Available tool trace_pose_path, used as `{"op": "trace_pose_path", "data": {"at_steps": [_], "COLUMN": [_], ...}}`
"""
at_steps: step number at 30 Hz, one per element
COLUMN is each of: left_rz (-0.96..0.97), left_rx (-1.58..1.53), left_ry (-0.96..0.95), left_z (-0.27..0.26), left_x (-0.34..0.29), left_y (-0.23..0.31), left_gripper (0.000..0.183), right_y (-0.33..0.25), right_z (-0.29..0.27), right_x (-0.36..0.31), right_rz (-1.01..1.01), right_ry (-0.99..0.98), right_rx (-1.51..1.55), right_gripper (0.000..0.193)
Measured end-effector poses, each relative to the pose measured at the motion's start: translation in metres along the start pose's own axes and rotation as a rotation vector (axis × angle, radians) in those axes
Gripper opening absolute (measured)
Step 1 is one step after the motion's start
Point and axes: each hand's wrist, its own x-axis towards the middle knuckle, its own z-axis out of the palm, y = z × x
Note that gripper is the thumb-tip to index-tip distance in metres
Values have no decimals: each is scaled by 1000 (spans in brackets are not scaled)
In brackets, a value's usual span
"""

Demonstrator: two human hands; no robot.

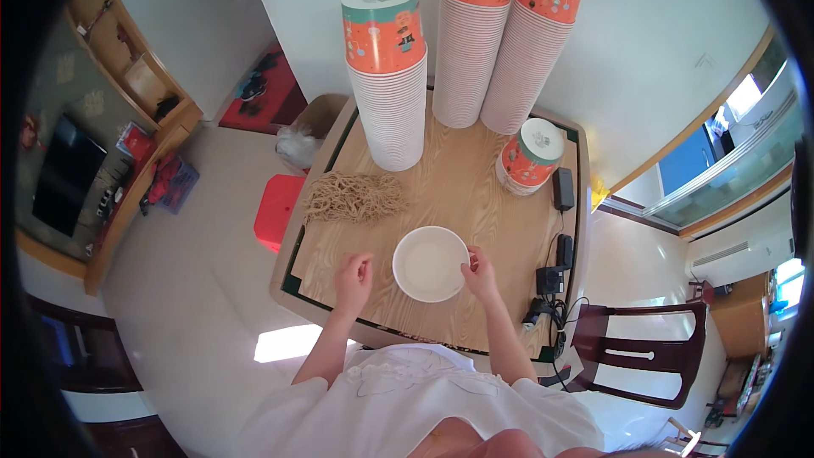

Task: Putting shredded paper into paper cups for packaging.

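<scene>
A white round paper bowl stands upright on the wooden table, its open mouth toward me and its inside bare. My right hand pinches its right rim between thumb and fingers. To the left of the bowl, apart from it, my left hand hovers with curled fingers; whatever they may hold is hidden. Beyond that hand lies a loose heap of thin, tangled tan strands. A short stack of orange-and-green printed paper bowls, upside down, sits at the right back.
Tall stacks of upturned paper bowls rise at the back: one left, one middle, one right. Black power adapters and cables line the right edge. A red stool and dark wooden chair flank the table.
</scene>
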Motion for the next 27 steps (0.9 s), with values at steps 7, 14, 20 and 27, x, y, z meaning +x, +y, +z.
{"op": "trace_pose_path", "data": {"at_steps": [7,14,20,27], "left_rz": [-16,67,55,39], "left_rx": [122,524,558,610], "left_ry": [-168,-303,-347,-321], "left_z": [45,86,84,89], "left_x": [-8,-41,-41,-41], "left_y": [-79,-141,-131,-143], "left_gripper": [25,49,46,45], "right_y": [52,96,95,92], "right_z": [19,25,23,23], "right_x": [9,-27,-12,-5], "right_rz": [162,-12,13,14], "right_ry": [395,403,442,390], "right_rx": [-273,-964,-982,-1004], "right_gripper": [25,42,44,46]}}
